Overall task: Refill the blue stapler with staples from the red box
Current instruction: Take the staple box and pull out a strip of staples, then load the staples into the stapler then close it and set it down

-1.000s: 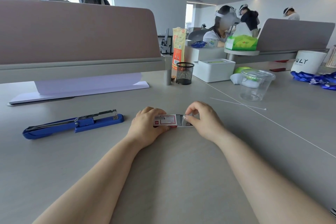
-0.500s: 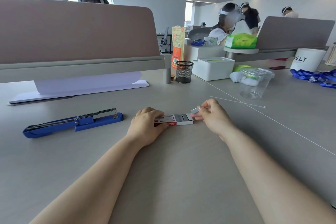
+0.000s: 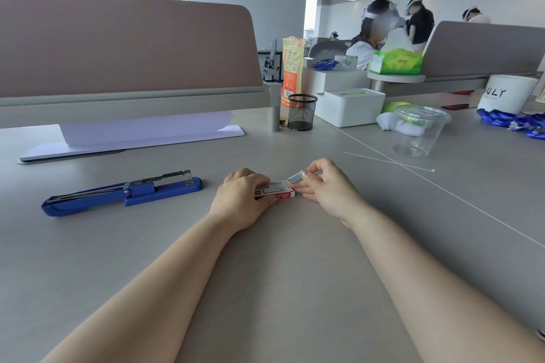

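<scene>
The long blue stapler (image 3: 118,193) lies flat on the grey desk at the left, its metal staple channel exposed on top. The small red and white staple box (image 3: 275,191) rests on the desk in the middle. My left hand (image 3: 241,200) presses on the box's left part and holds it. My right hand (image 3: 327,188) sits just right of the box, thumb and fingers pinched on a silver strip of staples (image 3: 295,177) raised slightly above the box's right end.
A partition with a white paper stack (image 3: 141,134) stands behind the stapler. A black mesh cup (image 3: 301,112), white box (image 3: 351,106), clear plastic cup (image 3: 418,131) and thin white stick (image 3: 389,161) lie at the back right. Several people work at far desks.
The box's inner tray, pulled out to the right half a second ago, is back inside. My right hand now holds a staple strip lifted clear of the box.
</scene>
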A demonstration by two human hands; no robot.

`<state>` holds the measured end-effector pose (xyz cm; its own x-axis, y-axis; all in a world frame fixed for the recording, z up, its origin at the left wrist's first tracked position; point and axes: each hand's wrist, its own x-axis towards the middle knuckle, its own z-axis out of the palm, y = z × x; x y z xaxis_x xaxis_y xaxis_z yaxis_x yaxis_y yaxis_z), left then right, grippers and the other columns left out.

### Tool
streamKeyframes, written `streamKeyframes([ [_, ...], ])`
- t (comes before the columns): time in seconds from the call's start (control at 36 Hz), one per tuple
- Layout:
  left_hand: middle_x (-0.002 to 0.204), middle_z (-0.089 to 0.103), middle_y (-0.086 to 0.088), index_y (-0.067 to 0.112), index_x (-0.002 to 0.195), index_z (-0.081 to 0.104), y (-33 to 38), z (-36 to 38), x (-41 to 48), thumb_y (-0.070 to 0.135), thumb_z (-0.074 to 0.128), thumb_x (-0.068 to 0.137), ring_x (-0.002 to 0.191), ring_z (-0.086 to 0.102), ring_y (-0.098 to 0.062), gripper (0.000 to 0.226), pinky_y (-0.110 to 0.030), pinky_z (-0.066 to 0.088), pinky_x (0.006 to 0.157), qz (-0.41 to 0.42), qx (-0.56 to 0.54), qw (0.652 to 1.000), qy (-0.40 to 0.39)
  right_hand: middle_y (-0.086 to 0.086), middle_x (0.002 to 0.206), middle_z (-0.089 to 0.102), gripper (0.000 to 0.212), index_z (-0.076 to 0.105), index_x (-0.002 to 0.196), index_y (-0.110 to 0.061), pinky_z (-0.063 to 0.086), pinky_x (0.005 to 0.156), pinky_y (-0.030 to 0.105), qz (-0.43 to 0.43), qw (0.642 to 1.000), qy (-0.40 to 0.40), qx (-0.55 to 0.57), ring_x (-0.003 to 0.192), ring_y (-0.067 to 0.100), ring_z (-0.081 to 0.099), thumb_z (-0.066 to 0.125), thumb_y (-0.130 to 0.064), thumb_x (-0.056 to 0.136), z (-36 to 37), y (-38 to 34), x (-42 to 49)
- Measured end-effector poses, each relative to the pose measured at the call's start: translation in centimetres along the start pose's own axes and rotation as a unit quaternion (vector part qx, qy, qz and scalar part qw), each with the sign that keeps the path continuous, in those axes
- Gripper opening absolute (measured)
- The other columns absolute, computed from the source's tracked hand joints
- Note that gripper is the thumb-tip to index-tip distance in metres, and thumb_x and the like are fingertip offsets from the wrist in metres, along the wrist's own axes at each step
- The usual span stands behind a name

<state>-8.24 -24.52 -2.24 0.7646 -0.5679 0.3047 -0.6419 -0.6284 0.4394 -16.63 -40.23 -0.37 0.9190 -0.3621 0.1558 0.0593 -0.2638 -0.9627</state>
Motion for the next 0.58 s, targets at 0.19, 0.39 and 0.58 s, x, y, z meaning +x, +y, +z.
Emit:
streamKeyframes([
  [0.19,0.116,0.057,-0.005,0.027,0.115,0.060,0.0,0.0,-0.1,0.045,0.064,0.078,0.112,0.049,-0.028,0.041,-0.038,0.042,0.097,-0.001,-0.013,1.000,0.006,0.025,0.111,0.066,0.016,0.038,0.081,-0.019,0.051,0.080,0.026,0.002,1.000,-0.004,0.017,0.094,0.029,0.068,0.039,-0.013,0.096,0.1,-0.2,-0.1],
  [0.39,0.136,0.046,-0.003,0.026,0.132,0.046,0.4,-0.5,-0.6,0.049,0.063,0.078,0.127,0.040,-0.028,0.061,-0.039,0.033,0.105,-0.005,-0.003,1.000,0.020,-0.004,0.089,0.061,0.016,0.042,0.079,-0.027,0.049,0.094,0.049,-0.029,0.996,0.046,-0.070,0.095,0.019,0.066,0.046,-0.022,0.093,-0.3,0.1,-0.1],
  [0.58,0.132,0.050,0.001,0.028,0.129,0.048,-1.7,-4.5,-2.8,0.044,0.061,0.082,0.119,0.044,-0.024,0.052,-0.038,0.036,0.101,0.025,0.033,0.995,0.088,-0.011,0.078,0.054,0.008,0.054,0.088,-0.013,0.035,0.057,0.000,-0.115,0.982,0.097,-0.110,0.072,0.002,0.050,0.058,-0.020,0.088,1.5,-1.8,0.4],
])
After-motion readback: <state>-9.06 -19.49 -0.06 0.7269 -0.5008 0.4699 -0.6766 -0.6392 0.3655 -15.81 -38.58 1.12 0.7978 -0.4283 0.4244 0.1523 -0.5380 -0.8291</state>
